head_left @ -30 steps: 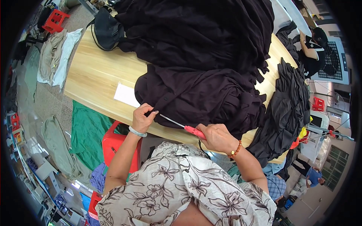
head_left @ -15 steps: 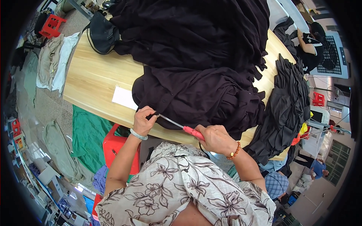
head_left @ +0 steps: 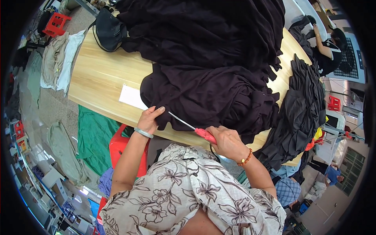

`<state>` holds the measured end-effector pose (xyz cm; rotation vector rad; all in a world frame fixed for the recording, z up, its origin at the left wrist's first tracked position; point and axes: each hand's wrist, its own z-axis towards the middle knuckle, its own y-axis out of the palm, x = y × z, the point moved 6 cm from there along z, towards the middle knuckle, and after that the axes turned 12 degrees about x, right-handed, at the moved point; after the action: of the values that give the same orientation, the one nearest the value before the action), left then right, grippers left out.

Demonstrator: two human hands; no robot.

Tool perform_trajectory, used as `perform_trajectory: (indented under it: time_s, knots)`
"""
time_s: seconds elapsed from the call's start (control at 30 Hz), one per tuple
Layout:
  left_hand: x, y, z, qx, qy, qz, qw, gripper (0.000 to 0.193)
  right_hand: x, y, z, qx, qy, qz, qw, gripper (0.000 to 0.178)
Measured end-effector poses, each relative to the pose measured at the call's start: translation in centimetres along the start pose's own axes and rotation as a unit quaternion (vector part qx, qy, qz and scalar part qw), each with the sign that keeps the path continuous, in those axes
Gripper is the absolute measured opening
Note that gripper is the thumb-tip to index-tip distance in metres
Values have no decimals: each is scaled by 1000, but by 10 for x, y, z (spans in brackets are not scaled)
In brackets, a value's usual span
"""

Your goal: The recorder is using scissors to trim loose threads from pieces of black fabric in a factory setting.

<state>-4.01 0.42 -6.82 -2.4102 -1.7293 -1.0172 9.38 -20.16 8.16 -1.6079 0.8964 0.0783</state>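
Note:
A dark purple-black garment point(head_left: 196, 92) lies bunched on the wooden table in front of me. My left hand point(head_left: 149, 118) is at its near left edge, thumb on top and the other fingers partly hidden, gripping the cloth. My right hand point(head_left: 227, 144) is closed round the red handle of a tool point(head_left: 205, 135) with a long thin metal shaft. The shaft points up and left, its tip just right of my left thumb, over the garment; whether it touches cannot be told. A white paper card point(head_left: 132, 96) lies by the garment's left edge.
A large heap of dark garments point(head_left: 203, 31) covers the table's far side, with a black cap-like item point(head_left: 108, 31) to its left. More dark clothes point(head_left: 295, 109) hang over the right edge. Below the table's left are a red stool point(head_left: 119, 150) and green cloth point(head_left: 96, 137). A co-worker point(head_left: 331, 51) is at far right.
The tool's tip has moved up slightly and away from my left fingers. My left thumb has stretched out from its pinch. The co-worker's arm at far right has lifted.

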Motion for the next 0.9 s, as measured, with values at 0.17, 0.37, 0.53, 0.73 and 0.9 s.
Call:
perform_trajectory:
  time_s: [0.17,0.37,0.53,0.73,0.9]
  knots:
    - [-4,2,2,-16,-38,-19,999,17,-2,8,-4,-28,-27,-9,999,31]
    - [9,-4,-9,-9,127,199,972,20,-2,15,-9,-54,-36,7,998,25]
    - [91,73,-108,-78,366,352,858,11,3,33,-6,0,-63,19,998,20]
    - [191,115,-209,-321,579,76,746,25,50,60,24,148,-41,-96,983,34]
    - [279,36,-187,66,679,40,730,27,98,-47,11,238,71,-168,954,43]
